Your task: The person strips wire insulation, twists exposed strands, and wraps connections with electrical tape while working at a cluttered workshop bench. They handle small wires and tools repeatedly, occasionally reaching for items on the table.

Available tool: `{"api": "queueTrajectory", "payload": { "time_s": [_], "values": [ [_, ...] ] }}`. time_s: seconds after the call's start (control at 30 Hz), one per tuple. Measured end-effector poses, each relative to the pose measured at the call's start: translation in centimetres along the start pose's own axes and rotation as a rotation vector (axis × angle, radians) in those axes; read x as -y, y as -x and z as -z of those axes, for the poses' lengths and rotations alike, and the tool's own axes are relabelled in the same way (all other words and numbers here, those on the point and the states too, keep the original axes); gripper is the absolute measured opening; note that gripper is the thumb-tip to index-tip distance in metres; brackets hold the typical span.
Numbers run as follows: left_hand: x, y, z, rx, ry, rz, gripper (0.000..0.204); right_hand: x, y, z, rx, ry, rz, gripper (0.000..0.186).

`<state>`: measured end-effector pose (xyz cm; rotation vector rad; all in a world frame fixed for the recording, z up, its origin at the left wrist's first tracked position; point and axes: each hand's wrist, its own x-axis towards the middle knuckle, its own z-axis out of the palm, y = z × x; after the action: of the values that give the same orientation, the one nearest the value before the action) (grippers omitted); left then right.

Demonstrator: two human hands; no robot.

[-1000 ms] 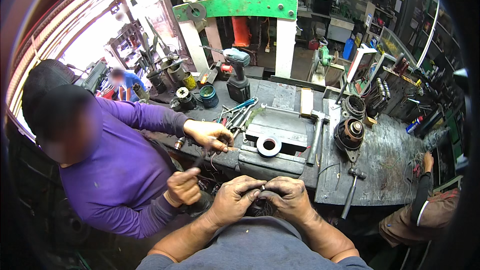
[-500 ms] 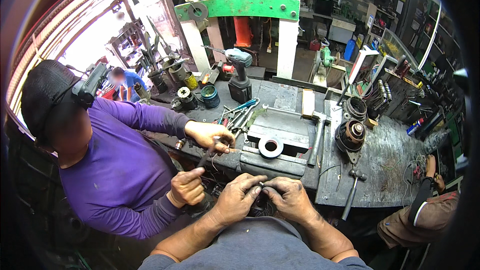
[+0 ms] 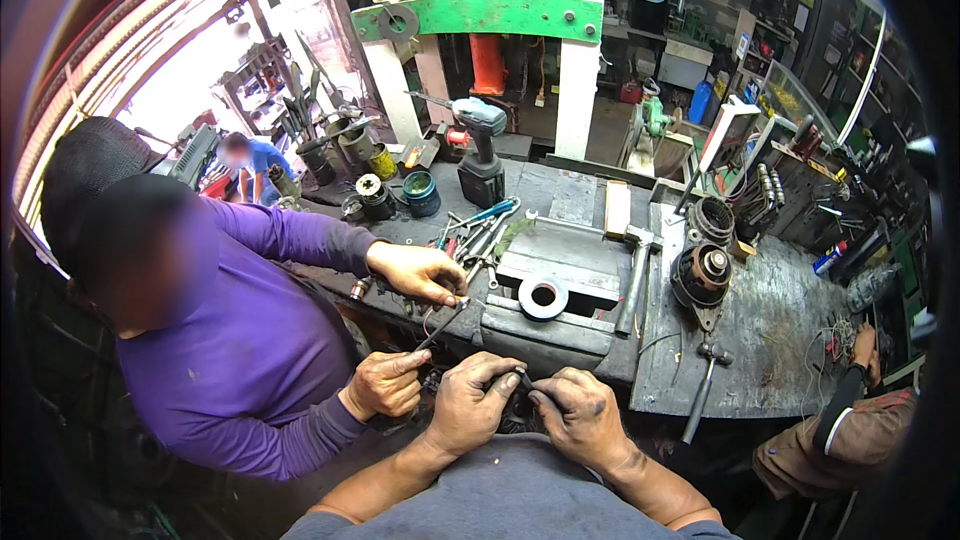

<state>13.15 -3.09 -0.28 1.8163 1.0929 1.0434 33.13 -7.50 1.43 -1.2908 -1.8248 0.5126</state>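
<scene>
My left hand (image 3: 472, 402) and my right hand (image 3: 582, 414) meet in front of my chest, just off the near edge of the bench. Both are closed in pinches on a small dark strip-like piece (image 3: 526, 380) stretched between the fingertips; its kind is too small to make out. Beyond them, a roll of tape (image 3: 543, 297) rests on the bench vise (image 3: 545, 331). To my left, a person in a purple shirt (image 3: 265, 340) holds a thin dark rod or cable (image 3: 440, 328) between both hands.
A hammer (image 3: 708, 390) overhangs the bench edge on the right, near a motor part (image 3: 702, 280). Behind the vise stand a cordless drill (image 3: 480, 152) and several wrenches (image 3: 487, 240). Another person's hands (image 3: 866, 352) work over wires at the far right.
My hands have drawn slightly apart, showing more of the dark piece between them. The person on the left has lowered and tilted the rod and turned their head.
</scene>
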Motion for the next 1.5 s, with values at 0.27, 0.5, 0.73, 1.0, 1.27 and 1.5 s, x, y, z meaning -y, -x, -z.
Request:
{"api": "queueTrajectory", "payload": {
  "time_s": [0.27,0.5,0.73,1.0,1.27,1.5],
  "values": [
    [-1.2,0.2,-1.0,0.075,-0.255,-0.235,0.033,-0.4,-0.4,-0.9,-0.111,-0.080,-0.118,0.012],
    [0.2,-1.0,0.0,0.191,0.152,0.055,0.024,-1.3,-0.1,-0.2,-0.040,-0.111,-0.038,0.015],
    [-0.9,-0.4,-0.3,0.115,-0.083,0.001,0.023,-0.8,-0.4,-0.4,-0.028,-0.086,-0.066,0.011],
    [-0.9,0.1,0.1,0.018,-0.025,0.041,0.018,-0.2,-0.1,-0.5,-0.022,-0.006,0.055,0.008],
    [-1.4,0.5,-0.3,0.056,-0.309,-0.218,0.028,-0.1,-0.2,-1.0,-0.042,-0.140,-0.048,0.012],
    [-1.3,0.3,0.2,0.176,-0.010,-0.031,0.031,-0.9,0.0,-0.7,-0.046,-0.234,-0.102,0.013]
  ]
}}
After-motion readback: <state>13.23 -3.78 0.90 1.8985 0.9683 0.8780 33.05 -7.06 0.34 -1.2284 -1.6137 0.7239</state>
